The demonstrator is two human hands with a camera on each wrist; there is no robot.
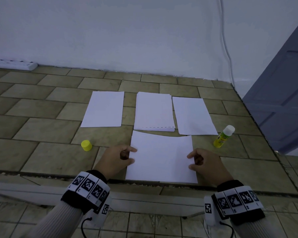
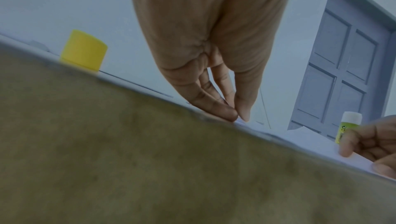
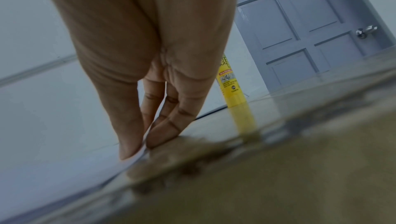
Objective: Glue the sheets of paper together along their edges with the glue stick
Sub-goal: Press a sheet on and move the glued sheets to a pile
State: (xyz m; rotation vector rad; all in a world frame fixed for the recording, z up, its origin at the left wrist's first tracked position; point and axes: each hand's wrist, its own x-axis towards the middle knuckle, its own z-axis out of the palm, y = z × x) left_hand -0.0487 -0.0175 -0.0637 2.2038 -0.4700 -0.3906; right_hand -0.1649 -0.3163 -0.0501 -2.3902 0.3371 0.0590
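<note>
A white sheet (image 1: pixel 162 157) lies nearest me on the tiled tabletop (image 1: pixel 41 127). My left hand (image 1: pixel 132 155) pinches its left edge and my right hand (image 1: pixel 190 161) pinches its right edge. In the left wrist view the left hand (image 2: pixel 240 117) closes thumb and fingertips on the paper edge; the right wrist view shows the same for the right hand (image 3: pixel 143 144). Behind lie a left sheet (image 1: pixel 103 109), a middle stack (image 1: pixel 154 111) and a right sheet (image 1: pixel 193 115). The yellow glue stick (image 1: pixel 224 136) (image 3: pixel 233 92) stands to the right, white-topped. Its yellow cap (image 1: pixel 86 145) (image 2: pixel 83 50) stands to the left.
A white power strip (image 1: pixel 14 63) lies at the back left against the wall. A white cable (image 1: pixel 225 40) runs down the wall. A grey door (image 1: pixel 282 93) stands to the right. The near sheet lies close to the tabletop's front edge (image 1: pixel 58 176).
</note>
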